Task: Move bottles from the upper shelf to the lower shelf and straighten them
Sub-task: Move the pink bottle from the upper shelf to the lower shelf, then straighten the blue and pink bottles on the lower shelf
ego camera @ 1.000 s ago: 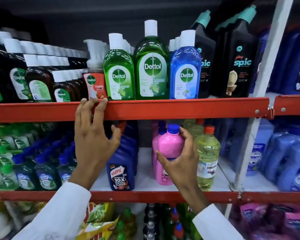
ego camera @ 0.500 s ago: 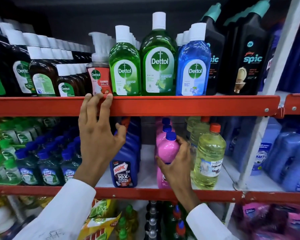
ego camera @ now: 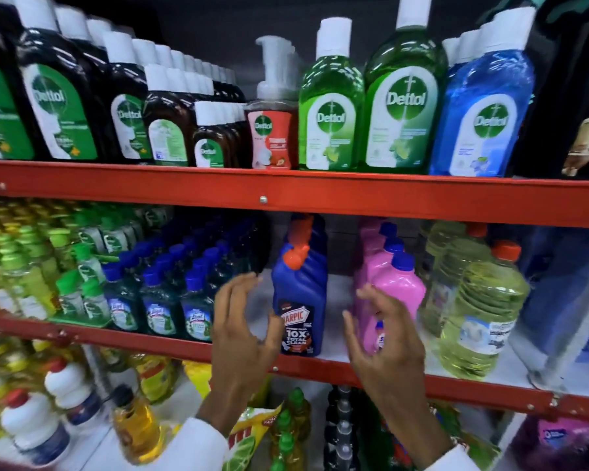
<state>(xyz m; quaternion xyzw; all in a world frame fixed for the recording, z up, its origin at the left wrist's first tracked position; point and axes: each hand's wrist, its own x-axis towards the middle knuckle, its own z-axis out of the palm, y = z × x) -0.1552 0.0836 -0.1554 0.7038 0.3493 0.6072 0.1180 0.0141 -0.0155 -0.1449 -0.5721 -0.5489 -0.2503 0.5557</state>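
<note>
Hands, left (ego camera: 244, 329) and right (ego camera: 386, 338), fingers spread and grasping nothing, flank blue Harpic bottle (ego camera: 300, 300) at front edge of lower shelf (ego camera: 337, 368), pink bottle (ego camera: 397, 294) beside right hand; straightening step apparently underway; next, likely a reach to upper shelf (ego camera: 286, 193).

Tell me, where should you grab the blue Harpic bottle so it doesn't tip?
Probably by its broad lower body, from the front. The Harpic bottle stands upright at the shelf edge, and its neck bends near the orange cap, a poorer hold. There are gaps on both sides, with the open left hand and right hand flanking it.
</note>
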